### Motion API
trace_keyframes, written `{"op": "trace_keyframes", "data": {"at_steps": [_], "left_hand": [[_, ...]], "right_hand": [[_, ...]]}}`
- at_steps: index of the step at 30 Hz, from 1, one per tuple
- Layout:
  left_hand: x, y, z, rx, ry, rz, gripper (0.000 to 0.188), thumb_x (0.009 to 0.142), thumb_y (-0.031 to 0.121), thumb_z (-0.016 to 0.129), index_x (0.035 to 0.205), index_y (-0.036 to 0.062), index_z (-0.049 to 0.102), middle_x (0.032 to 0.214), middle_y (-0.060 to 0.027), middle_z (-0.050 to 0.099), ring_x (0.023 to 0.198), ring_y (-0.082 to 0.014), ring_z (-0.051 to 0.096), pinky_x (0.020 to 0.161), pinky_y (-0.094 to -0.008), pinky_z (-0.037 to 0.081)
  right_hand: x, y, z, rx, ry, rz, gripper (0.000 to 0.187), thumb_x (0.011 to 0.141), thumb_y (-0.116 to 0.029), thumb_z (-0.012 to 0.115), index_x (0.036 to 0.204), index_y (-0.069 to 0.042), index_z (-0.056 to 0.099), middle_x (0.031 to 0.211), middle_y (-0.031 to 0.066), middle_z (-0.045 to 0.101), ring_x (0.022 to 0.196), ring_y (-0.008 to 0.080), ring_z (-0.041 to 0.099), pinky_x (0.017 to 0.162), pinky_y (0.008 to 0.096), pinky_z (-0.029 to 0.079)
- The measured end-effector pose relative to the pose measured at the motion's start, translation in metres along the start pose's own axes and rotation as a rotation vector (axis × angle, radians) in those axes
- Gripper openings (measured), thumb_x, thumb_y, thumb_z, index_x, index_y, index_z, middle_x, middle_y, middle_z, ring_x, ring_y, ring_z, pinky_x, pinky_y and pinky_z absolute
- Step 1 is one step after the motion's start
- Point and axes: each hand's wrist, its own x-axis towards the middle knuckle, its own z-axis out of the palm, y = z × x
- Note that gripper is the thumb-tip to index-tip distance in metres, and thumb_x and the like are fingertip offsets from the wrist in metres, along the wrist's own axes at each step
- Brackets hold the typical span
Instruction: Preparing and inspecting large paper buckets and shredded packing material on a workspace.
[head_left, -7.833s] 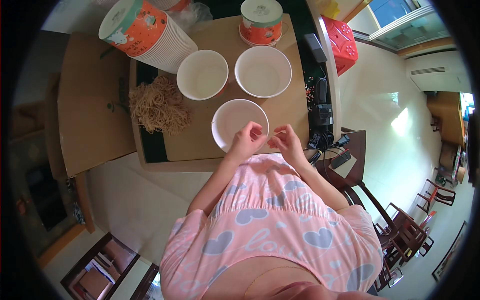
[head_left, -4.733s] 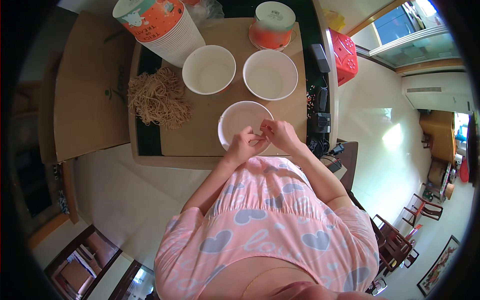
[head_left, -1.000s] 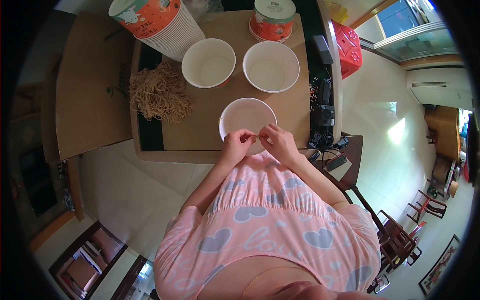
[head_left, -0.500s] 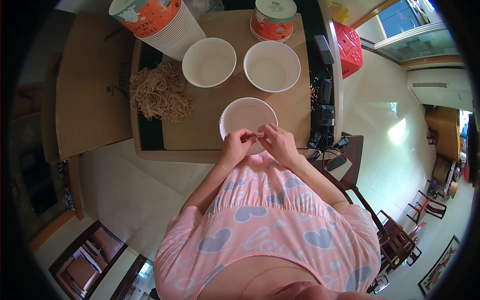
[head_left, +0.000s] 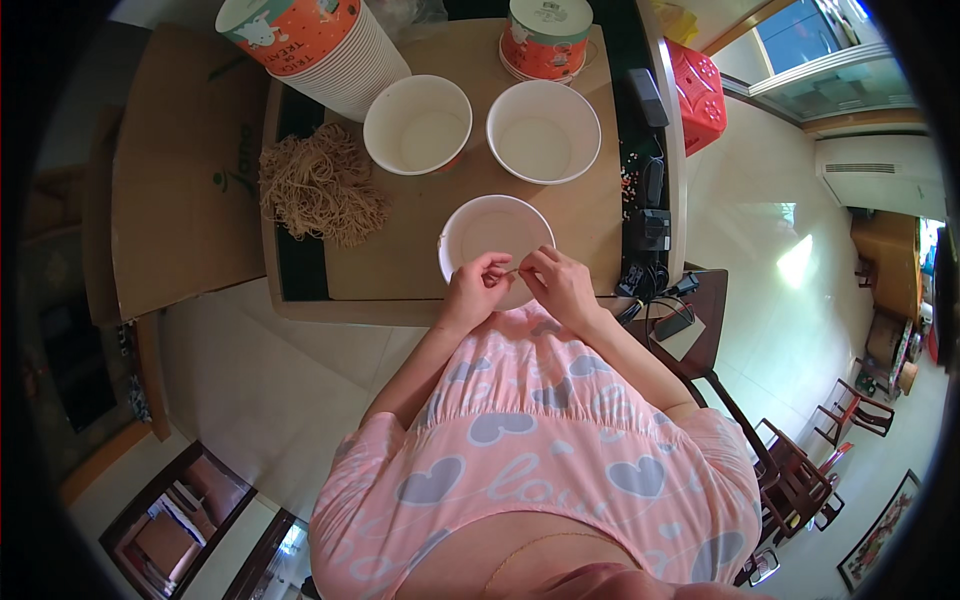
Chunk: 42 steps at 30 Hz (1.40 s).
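Pale floor tiles surround your table (head_left: 350, 313), whose green top is largely covered by a cardboard sheet (head_left: 400, 250). Your left hand (head_left: 478, 287) and right hand (head_left: 560, 285) meet at the near side, over the near rim of a white paper bowl (head_left: 496, 222). Your right thumb and forefinger pinch a thin strand (head_left: 514, 271), which lies in the narrow gap between your two hands. Your left fingers are curled with their tips close together beside it; whether they grip its other end, you cannot tell from this view. The strand is too small to identify further. Whether either hand touches the bowl is likewise unclear.

Farther out, two more bowls stand upright, one on the left (head_left: 417, 125) and one on the right (head_left: 543, 132). A tangled heap of tan string (head_left: 320, 185) lies at the left. Behind it, you have a tall stack of bowls (head_left: 330, 70), orange and green outside; a similar bowl sits upside down (head_left: 545, 50) at the far right. Black adapters (head_left: 651, 230) line the table's right side. Beyond that edge is a red stool (head_left: 697, 100); a cardboard box (head_left: 185, 180) stands at the left.
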Motion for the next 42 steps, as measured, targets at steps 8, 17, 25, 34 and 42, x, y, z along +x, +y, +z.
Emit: {"op": "trace_keyframes", "data": {"at_steps": [8,17,25,34,42], "left_hand": [[0.002,0.004,0.004,0.06,0.017,0.099,0.011,0.082,0.006,0.066,0.09,-0.0015,0.065,0.077,-0.0084,0.069,0.071,-0.0134,0.066,0.065,-0.0257,0.052],[0.003,-0.009,-0.008,0.003,0.048,0.065,0.01,0.081,0.007,0.067,0.087,-0.0001,0.065,0.073,-0.0055,0.067,0.067,-0.0096,0.063,0.062,-0.0245,0.05],[-0.004,0.017,-0.005,-0.024,-0.048,0.07,0.01,0.085,0.007,0.065,0.089,-0.0026,0.065,0.075,-0.0056,0.068,0.068,-0.0079,0.062,0.063,-0.0231,0.049],[-0.018,0.048,-0.009,-0.063,-0.063,0.051,0.005,0.087,0.002,0.064,0.091,-0.0001,0.064,0.079,-0.0009,0.064,0.071,-0.0049,0.059,0.063,-0.0204,0.048],[-0.02,0.063,-0.003,0.257,0.048,0.295,0.011,0.083,0.004,0.064,0.094,0.0012,0.063,0.079,-0.0085,0.06,0.061,-0.0188,0.059,0.057,-0.0293,0.047]], "right_hand": [[-0.001,0.002,0.0,0.027,0.016,-0.029,0.006,0.081,-0.01,0.063,0.086,-0.007,0.062,0.084,0.0093,0.062,0.075,0.0299,0.063,0.065,0.0372,0.051],[0.0,0.01,-0.012,0.118,0.06,0.061,0.006,0.083,-0.009,0.062,0.087,-0.006,0.059,0.084,0.0105,0.061,0.071,0.0316,0.062,0.061,0.0384,0.05],[-0.001,-0.005,-0.014,0.169,0.05,0.028,0.012,0.082,-0.01,0.065,0.093,-0.007,0.063,0.087,0.0099,0.064,0.073,0.0282,0.064,0.063,0.0348,0.051],[-0.001,-0.02,-0.025,0.23,0.054,0.01,0.012,0.082,-0.009,0.065,0.093,-0.007,0.062,0.084,0.0092,0.066,0.077,0.0278,0.065,0.066,0.0349,0.052],[-0.002,-0.013,-0.022,0.236,0.076,-0.049,0.01,0.081,-0.005,0.066,0.09,-0.004,0.064,0.083,0.0084,0.065,0.069,0.0227,0.062,0.056,0.0294,0.047]]}}
